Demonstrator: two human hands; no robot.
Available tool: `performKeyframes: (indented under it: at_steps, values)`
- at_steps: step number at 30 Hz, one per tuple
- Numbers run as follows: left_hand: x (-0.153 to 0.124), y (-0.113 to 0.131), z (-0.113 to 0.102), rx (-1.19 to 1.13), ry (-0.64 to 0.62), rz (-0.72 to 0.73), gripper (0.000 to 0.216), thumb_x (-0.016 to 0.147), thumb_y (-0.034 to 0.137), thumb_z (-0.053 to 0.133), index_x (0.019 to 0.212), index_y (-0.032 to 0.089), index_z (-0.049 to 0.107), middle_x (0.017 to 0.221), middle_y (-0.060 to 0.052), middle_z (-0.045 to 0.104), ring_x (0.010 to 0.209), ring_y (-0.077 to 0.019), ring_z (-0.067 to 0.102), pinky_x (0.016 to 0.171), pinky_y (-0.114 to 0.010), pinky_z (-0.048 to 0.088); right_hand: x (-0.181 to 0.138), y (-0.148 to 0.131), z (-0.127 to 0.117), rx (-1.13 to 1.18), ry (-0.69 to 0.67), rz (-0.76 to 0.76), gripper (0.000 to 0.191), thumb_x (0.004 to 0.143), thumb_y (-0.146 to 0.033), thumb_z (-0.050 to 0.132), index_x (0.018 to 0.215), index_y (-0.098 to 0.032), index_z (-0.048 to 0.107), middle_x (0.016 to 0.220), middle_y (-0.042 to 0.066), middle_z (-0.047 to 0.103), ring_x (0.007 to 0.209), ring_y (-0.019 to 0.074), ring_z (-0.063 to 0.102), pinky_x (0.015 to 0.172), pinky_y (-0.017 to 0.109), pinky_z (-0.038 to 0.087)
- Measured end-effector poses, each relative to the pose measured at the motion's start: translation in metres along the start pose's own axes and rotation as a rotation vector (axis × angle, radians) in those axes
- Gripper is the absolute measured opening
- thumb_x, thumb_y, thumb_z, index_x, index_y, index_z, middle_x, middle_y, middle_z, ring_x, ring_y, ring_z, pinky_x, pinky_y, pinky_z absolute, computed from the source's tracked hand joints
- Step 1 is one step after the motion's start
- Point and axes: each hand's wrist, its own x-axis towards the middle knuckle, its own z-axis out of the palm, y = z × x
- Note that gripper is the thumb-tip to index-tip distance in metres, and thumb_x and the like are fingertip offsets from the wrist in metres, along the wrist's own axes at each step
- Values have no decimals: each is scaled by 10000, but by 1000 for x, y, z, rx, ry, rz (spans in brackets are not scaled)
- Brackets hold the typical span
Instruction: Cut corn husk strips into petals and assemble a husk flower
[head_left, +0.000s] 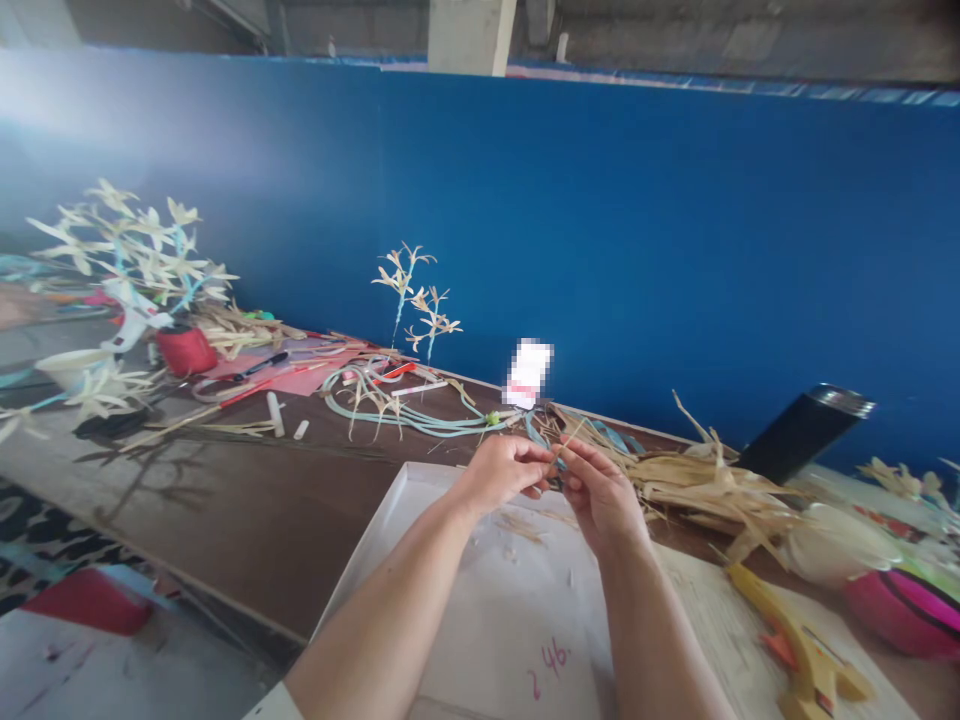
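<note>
My left hand (511,466) and my right hand (604,492) meet above a white box lid (487,600), fingertips nearly touching. Between the thumb and fingers of the right one, a thin straw-coloured strip (574,432) sticks up. The left fingers are pinched together at the same spot; whatever they grip is too small and hidden to name. Dried corn husks (705,490) lie in a heap just beyond my right hand. Small pale scraps (521,527) rest in the lid, which has pink handwritten numbers.
A dark flask (806,432) leans at the right, near a yellow glue gun (814,650) and a pink pouch (904,610). Pale husk flowers (142,245) and a white glue gun (135,318) stand left. Blue tubing (420,425) and a lit phone (527,372) are behind. Another person's hand (19,305) shows far left.
</note>
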Motion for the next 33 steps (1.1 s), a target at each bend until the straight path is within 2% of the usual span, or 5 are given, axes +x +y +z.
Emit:
performKeyframes:
  at_steps: [8, 15, 21, 26, 33]
  values:
    - [1, -1, 0, 10, -1, -36, 256, 716, 244, 661, 934, 111, 654, 802, -64, 676, 637, -124, 638, 547, -232, 540, -1, 0, 0, 5, -18, 14, 290, 627, -240, 764, 900, -184, 683, 833, 31, 661, 471, 37, 394, 380, 159, 318]
    - [4, -7, 3, -53, 16, -38, 249, 693, 286, 689, 858, 105, 646, 729, -55, 666, 663, -149, 657, 611, -272, 560, 0, 1, -1, -26, -23, 3, 303, 625, -267, 766, 905, -189, 680, 835, 29, 662, 468, 48, 400, 383, 178, 321]
    - [5, -9, 3, 37, 93, 7, 216, 745, 327, 614, 776, 114, 636, 620, -34, 630, 602, -137, 638, 573, -261, 551, -1, 3, 0, -48, -50, 17, 327, 636, -268, 763, 943, -192, 678, 827, 22, 664, 475, 47, 401, 424, 185, 348]
    - [3, -7, 3, 74, 141, 8, 207, 736, 322, 608, 773, 121, 639, 591, -28, 625, 567, -125, 619, 539, -246, 539, -2, 4, 2, -99, -62, -10, 352, 629, -297, 767, 951, -191, 673, 850, 28, 662, 457, 55, 395, 405, 207, 312]
    - [4, -7, 4, 103, 147, 13, 210, 733, 329, 595, 763, 126, 642, 579, -26, 623, 558, -126, 616, 527, -231, 526, 0, 6, 2, -143, -32, -50, 348, 622, -315, 768, 936, -190, 683, 754, 13, 647, 442, 46, 357, 395, 206, 251]
